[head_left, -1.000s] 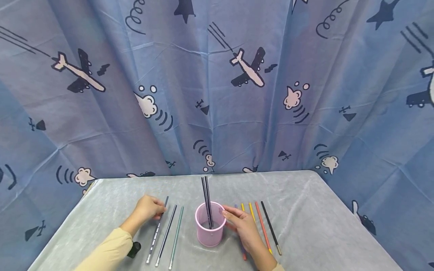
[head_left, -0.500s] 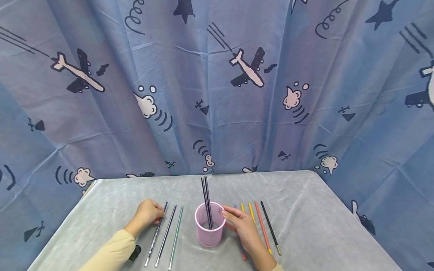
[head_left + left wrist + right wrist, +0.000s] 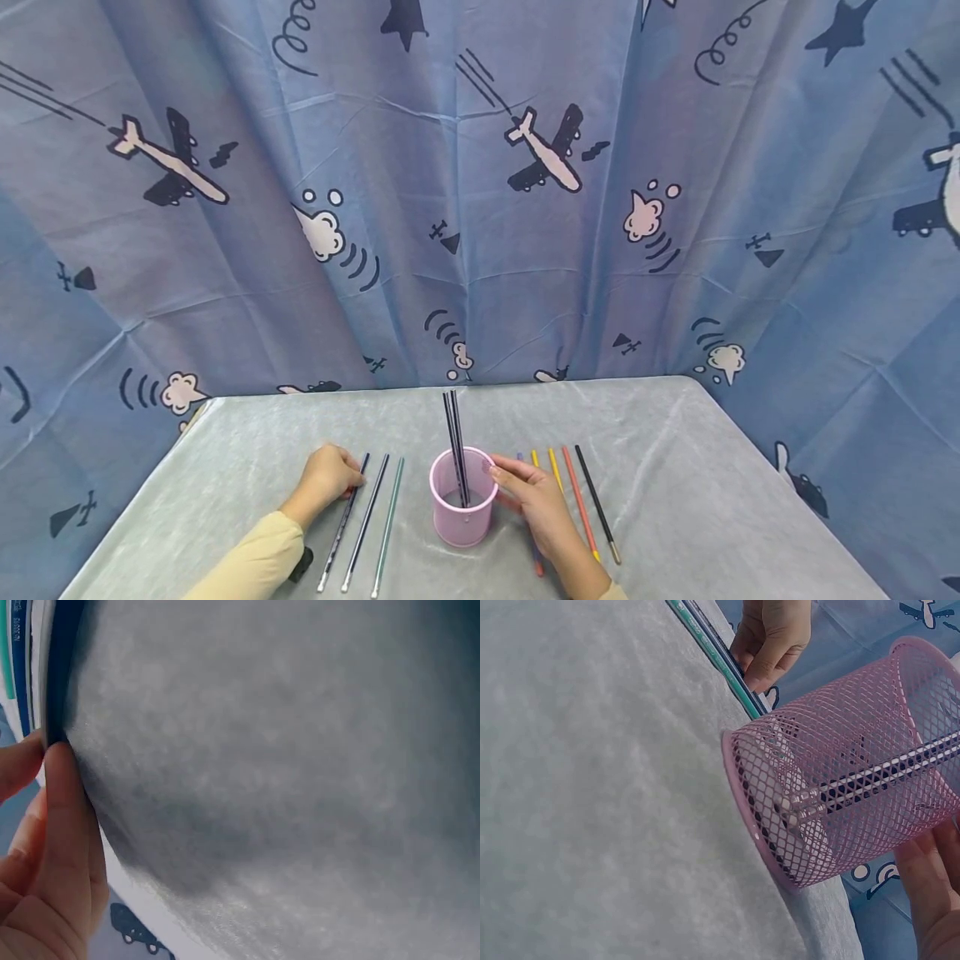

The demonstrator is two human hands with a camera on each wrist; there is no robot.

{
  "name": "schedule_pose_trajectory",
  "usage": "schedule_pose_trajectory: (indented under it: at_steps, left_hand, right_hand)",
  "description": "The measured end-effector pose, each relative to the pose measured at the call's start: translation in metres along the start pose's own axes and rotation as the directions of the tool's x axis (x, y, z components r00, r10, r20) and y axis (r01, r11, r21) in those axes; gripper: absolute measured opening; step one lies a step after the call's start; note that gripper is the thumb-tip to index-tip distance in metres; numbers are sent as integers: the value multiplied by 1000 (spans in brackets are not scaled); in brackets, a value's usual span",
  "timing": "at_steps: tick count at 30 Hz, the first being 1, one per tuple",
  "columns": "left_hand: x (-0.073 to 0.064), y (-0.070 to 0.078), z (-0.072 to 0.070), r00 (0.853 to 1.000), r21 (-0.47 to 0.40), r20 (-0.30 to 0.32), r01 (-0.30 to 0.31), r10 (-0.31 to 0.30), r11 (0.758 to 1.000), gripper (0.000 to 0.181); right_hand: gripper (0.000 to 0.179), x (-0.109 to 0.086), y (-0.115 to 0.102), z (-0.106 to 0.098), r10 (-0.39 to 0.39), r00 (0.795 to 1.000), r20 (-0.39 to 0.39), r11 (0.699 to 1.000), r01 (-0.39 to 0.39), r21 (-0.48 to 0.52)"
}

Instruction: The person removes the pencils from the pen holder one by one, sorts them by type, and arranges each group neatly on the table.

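In the head view my left hand (image 3: 330,479) pinches the upper part of a dark blue pencil (image 3: 341,533) between thumb and fingers. The pencil lies along the table, leftmost of a row. To its right lie another dark blue pencil (image 3: 367,521) and a green pencil (image 3: 388,525), roughly parallel. My right hand (image 3: 543,504) holds the right side of a pink mesh pencil cup (image 3: 462,527) near its rim. The cup stands upright with a few dark pencils (image 3: 455,442) leaning in it. The left wrist view shows the left hand's fingertips (image 3: 61,761) on the pencil.
Right of the cup, partly behind my right hand, lie several colored pencils, among them an orange one (image 3: 579,500) and a black one (image 3: 597,504). A grey cloth (image 3: 697,500) covers the table. A blue patterned curtain (image 3: 420,250) hangs behind it.
My left hand has moved slightly toward the table's near side, and the leftmost pencil has shifted the same way. The right hand and the cup have stayed in place.
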State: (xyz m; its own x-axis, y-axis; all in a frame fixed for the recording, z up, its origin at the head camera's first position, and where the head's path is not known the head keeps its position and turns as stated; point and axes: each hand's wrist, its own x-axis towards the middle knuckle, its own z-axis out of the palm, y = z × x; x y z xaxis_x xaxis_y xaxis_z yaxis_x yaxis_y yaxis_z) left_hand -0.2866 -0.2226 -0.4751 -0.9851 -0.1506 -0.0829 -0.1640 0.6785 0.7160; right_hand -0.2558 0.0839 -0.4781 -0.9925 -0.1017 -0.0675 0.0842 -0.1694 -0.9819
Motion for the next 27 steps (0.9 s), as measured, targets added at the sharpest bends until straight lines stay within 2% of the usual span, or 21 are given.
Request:
schedule_pose_trajectory:
  at_steps: [3,7,13,17,24,27]
  left_hand:
    - [-1,5,-3,999,5,-31,-15,15,1000,13]
    - [-4,21,-7,994,-21,-94,-55,53,998,10]
    - [-14,51,-2,981,-134,-165,-124,102,983,13]
    - [-21,67,7,978,-227,-174,-158,119,961,14]
    - [-31,88,18,963,-289,-190,-240,190,927,16]
    - [-33,95,24,963,-341,-171,-256,209,904,20]
  right_hand:
    - [44,0,0,0,1,1000,-1,1000,-1,1]
    - [43,-1,0,0,-1,1000,-6,1000,1,2]
    - [42,0,-1,-1,-2,1000,-13,1000,2,3]
    - [43,0,-2,-1,-3,1000,-14,1000,3,3]
    - [42,1,-1,1,8,1000,-19,1000,-8,5]
    - [42,1,0,1,7,1000,-13,1000,-7,8]
